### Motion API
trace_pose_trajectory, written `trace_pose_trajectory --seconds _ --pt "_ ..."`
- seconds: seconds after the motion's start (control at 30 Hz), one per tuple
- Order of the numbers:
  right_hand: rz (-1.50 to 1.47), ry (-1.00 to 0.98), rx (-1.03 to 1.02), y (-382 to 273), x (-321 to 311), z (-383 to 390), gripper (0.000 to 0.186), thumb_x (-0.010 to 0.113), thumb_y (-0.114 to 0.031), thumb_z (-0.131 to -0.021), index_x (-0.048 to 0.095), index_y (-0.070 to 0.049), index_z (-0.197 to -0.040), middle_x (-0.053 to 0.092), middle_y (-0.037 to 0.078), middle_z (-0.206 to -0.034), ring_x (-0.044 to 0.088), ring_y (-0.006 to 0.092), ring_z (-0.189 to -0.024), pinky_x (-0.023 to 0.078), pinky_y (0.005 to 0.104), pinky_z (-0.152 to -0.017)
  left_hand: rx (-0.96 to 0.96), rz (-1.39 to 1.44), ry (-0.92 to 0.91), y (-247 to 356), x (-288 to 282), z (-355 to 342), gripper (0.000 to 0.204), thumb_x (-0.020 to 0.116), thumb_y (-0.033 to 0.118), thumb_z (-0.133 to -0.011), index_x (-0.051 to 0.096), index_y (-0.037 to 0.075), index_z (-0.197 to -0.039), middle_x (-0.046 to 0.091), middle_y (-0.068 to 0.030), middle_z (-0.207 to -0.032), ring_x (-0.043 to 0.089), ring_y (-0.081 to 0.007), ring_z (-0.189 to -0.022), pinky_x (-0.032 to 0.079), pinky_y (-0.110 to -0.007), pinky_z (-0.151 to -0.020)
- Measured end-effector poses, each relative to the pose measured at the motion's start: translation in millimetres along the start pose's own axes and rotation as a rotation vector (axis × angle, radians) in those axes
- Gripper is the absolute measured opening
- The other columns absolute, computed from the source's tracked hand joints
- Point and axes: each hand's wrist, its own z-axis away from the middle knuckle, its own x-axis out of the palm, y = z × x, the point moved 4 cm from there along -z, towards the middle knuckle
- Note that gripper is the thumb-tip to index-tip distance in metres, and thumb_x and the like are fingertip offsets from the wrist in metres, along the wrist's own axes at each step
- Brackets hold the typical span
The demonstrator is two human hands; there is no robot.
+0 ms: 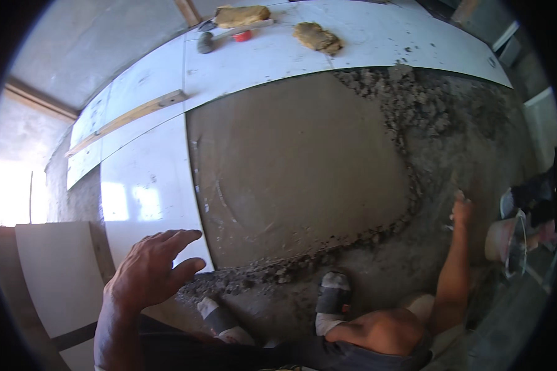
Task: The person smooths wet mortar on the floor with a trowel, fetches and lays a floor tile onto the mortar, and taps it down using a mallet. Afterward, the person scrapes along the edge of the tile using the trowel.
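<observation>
as left hand (pixel 147 267) hovers, thumb splayed, tile (pixel 151 164) beneath

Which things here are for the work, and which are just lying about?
Probably for the work:
smooth grey patch
white slab near the left hand

Seemingly just lying about:
wooden strip
mallet-like tool
small red thing
two yellowish lumps
</observation>
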Motion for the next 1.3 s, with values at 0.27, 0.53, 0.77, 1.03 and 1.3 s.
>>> trace_pose_trajectory --seconds 0.27,0.53,0.77,1.03,1.3 --pt "-0.429 -0.251 0.228 -28.1 -10.2 74.1 0.045 0.058 -0.043 -0.089 0.059 0.001 -0.101 0.045 0.002 -0.056 0.042 0.0135 -0.037 0.036 0.0306 -0.038 0.010 -0.042 -0.052 6.4 5.5 -11.1 0.046 0.064 0.031 -0.088 0.056 0.006 -0.125 0.060 -0.0166 -0.122 0.058 -0.0331 -0.114 0.045 -0.043 -0.098" --pt "-0.257 -0.245 0.019 -72.8 -16.0 67.6 0.066 0.062 -0.042 -0.086 0.046 0.007 -0.127 0.052 0.005 -0.060 0.047 0.0137 -0.040 0.038 0.0291 -0.038 -0.009 -0.046 -0.055 1.2 5.6 -11.9 0.043 0.065 0.029 -0.087 0.057 0.006 -0.123 0.062 -0.0163 -0.121 0.058 -0.0334 -0.114 0.045 -0.043 -0.098" --pt "0.089 -0.167 -0.080 -74.3 -10.8 76.7 0.076 0.063 -0.047 -0.083 0.043 0.008 -0.132 0.066 0.020 -0.101 0.067 0.0286 -0.083 0.054 0.0400 -0.064 0.042 -0.044 0.063 4.3 -0.2 -12.4 0.042 0.068 0.028 -0.081 0.061 0.004 -0.114 0.065 -0.0173 -0.107 0.061 -0.0356 -0.100 0.046 -0.043 -0.089" --pt "0.206 -0.172 -0.217 -85.0 -27.1 73.4 0.070 0.064 -0.043 -0.083 0.050 0.012 -0.125 0.065 0.026 -0.098 0.068 0.0278 -0.073 0.052 0.0356 -0.063 0.140 -0.046 0.103 9.4 0.1 -23.9 0.044 0.071 0.024 -0.077 0.062 0.004 -0.115 0.067 -0.0160 -0.103 0.064 -0.0297 -0.077 0.050 -0.040 -0.078" --pt "-0.298 -0.411 0.037 -118.8 -33.5 93.4 0.059 0.066 -0.039 -0.084 0.051 0.006 -0.118 0.057 0.007 -0.068 0.050 0.0134 -0.044 0.041 0.0292 -0.039 -0.023 -0.014 0.006 0.2 -1.2 -19.9 0.044 0.069 0.028 -0.083 0.060 0.005 -0.119 0.065 -0.0183 -0.111 0.061 -0.0353 -0.104 0.047 -0.042 -0.090"
